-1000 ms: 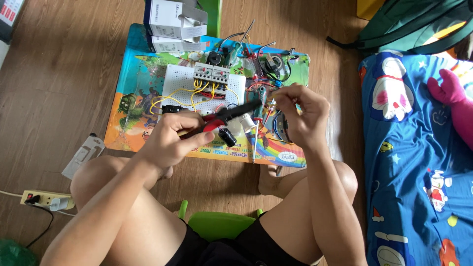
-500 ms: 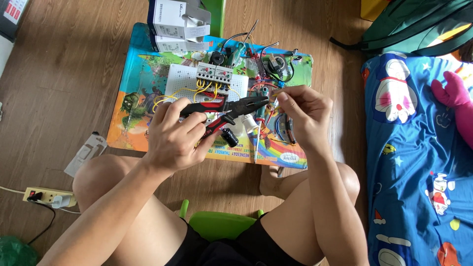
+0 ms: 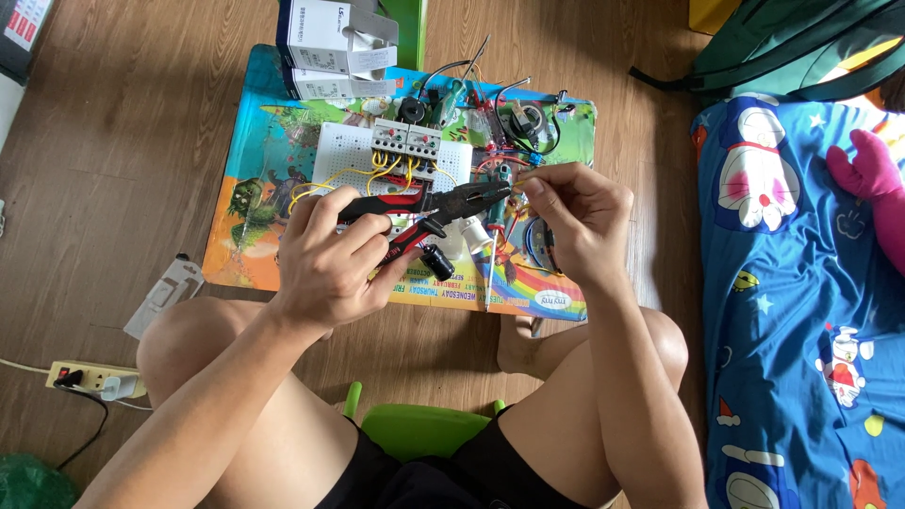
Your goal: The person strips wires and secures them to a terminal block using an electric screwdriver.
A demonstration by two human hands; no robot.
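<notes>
The low bench, covered by a colourful cartoon sheet, carries a white breadboard with yellow jumper wires near its far edge and two white boxes at the far left corner. The left hand has its fingers wrapped shut around the red-and-black pliers above the bench centre. The right hand pinches a thin wire at the plier tips, fingers closed. Step in hand: gripping or trimming the wire end; it calls for a steady squeeze.

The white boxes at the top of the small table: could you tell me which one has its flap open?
The upper white box has its flap raised open at the right end; the lower white box beneath it lies closed.
</notes>
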